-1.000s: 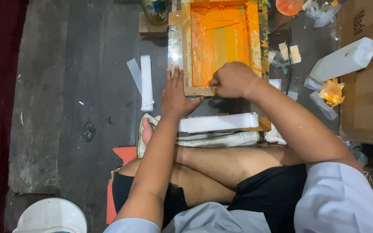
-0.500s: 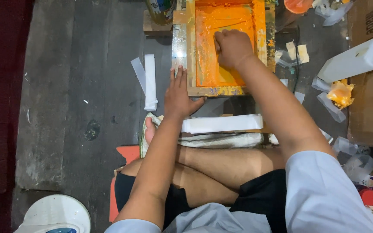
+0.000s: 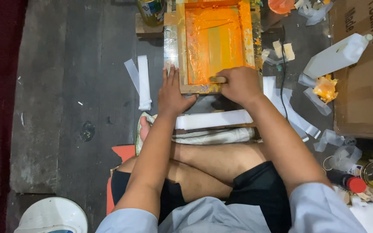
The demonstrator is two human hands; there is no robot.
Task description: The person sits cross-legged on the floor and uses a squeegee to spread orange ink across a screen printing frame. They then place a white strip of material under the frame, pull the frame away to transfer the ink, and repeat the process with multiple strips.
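While left hand (image 3: 172, 92) lies flat, right hand (image 3: 238, 84) grips one squeegee (image 3: 217, 79) in one frame (image 3: 214, 43)

Dark plank floor (image 3: 74, 86): an orange-inked printing frame (image 3: 212, 43) is seen at top centre, white strips (image 3: 141, 80) to its left, a white jug (image 3: 337, 54) at upper right, a cardboard box (image 3: 363, 86) at right.

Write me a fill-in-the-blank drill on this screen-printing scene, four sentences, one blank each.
1. The ink spread inside the wooden screen frame is ____.
2. The right hand grips a squeegee at the frame's ____ edge.
3. The left hand lies ____ on the frame's left corner.
4. The white plastic jug rests against a ____ box.

Missing words: orange; near; flat; cardboard
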